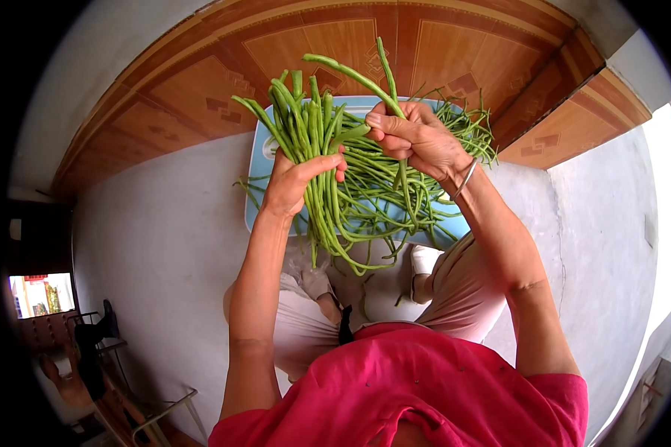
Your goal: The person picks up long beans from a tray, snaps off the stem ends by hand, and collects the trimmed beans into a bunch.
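Observation:
A thick bunch of long green beans (317, 141) is wrapped in my left hand (294, 179), its ends sticking up above the fist and its tails hanging below. My right hand (417, 138) is closed around a few more long beans (354, 77), whose ends point up and to the left. Between the two hands, one bean end reaches from the bunch to my right fingertips. Under both hands, a pile of loose long beans (380, 175) covers much of a light blue tabletop (258, 160). Part of the pile is hidden by my hands.
Brown patterned wooden cabinets (313, 52) stand behind the small table. Grey floor (156, 208) surrounds it. My knees and white shoes (423, 261) are close to the table's near edge. At lower left are a metal-framed chair (164, 410) and part of another person (71, 384).

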Available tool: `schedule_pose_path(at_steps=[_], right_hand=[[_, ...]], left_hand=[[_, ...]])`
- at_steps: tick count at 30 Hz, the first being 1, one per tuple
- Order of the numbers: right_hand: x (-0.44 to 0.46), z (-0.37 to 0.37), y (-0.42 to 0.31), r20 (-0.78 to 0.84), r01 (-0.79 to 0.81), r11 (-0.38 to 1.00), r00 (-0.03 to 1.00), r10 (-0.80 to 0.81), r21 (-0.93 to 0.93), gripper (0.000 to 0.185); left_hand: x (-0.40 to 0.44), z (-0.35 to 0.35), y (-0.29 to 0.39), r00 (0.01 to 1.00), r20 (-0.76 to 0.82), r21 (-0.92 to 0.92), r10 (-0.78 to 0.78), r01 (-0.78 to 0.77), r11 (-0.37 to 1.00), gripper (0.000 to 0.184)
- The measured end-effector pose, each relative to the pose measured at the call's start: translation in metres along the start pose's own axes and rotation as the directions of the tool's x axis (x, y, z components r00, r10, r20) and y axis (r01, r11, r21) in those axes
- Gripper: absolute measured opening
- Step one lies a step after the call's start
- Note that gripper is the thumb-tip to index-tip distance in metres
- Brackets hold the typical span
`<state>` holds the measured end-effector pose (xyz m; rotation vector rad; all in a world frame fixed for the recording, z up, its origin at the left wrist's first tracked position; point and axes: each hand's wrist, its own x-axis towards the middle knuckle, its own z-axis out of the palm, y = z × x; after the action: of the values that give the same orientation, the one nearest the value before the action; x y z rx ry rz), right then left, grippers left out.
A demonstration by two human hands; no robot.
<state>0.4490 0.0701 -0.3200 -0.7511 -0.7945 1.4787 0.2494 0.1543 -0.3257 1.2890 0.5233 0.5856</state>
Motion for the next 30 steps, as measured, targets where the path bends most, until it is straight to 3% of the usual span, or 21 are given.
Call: schedule_pose_path(at_steps=[5, 8, 9, 12, 16, 22, 30], right_hand=[[-0.001, 0.010, 0.007, 0.149, -0.090, 0.982, 0.987, 0.066, 0.163, 0.015], [-0.003, 0.025, 0.011, 0.075, -0.103, 0.994, 0.992, 0.104, -0.023, 0.015], [-0.003, 0.027, 0.008, 0.022, -0.043, 0.985, 0.999, 0.048, -0.170, 0.019], [-0.003, 0.015, -0.013, -0.142, 0.076, 0.938, 0.981, -0.130, -0.338, 0.025], [-0.003, -0.001, -0.021, -0.253, 0.070, 0.860, 0.941, -0.225, -0.506, 0.032], [-0.004, -0.001, -0.019, -0.172, 0.046, 0.757, 0.963, -0.206, -0.652, 0.022], [-0.007, -0.005, -0.024, -0.140, 0.023, 0.781, 0.980, -0.141, -0.623, 0.013]], left_hand=[[0.005, 0.003, -0.003, 0.999, 0.019, -0.027, 0.034, -0.034, 0.999, 0.016], [0.005, 0.012, 0.000, 0.997, -0.011, -0.013, 0.075, -0.075, 0.997, 0.017], [0.007, 0.010, -0.003, 0.998, 0.024, -0.046, 0.055, -0.053, 0.997, 0.018], [0.004, 0.005, 0.000, 1.000, -0.003, -0.023, -0.027, 0.027, 0.999, 0.019], [0.001, 0.004, -0.001, 0.999, 0.043, 0.044, -0.030, 0.028, 0.999, 0.019], [-0.003, 0.010, -0.002, 0.994, 0.096, 0.066, -0.042, 0.036, 0.997, 0.021], [-0.003, 0.012, -0.001, 0.994, 0.094, 0.081, -0.059, 0.051, 0.995, 0.018]])
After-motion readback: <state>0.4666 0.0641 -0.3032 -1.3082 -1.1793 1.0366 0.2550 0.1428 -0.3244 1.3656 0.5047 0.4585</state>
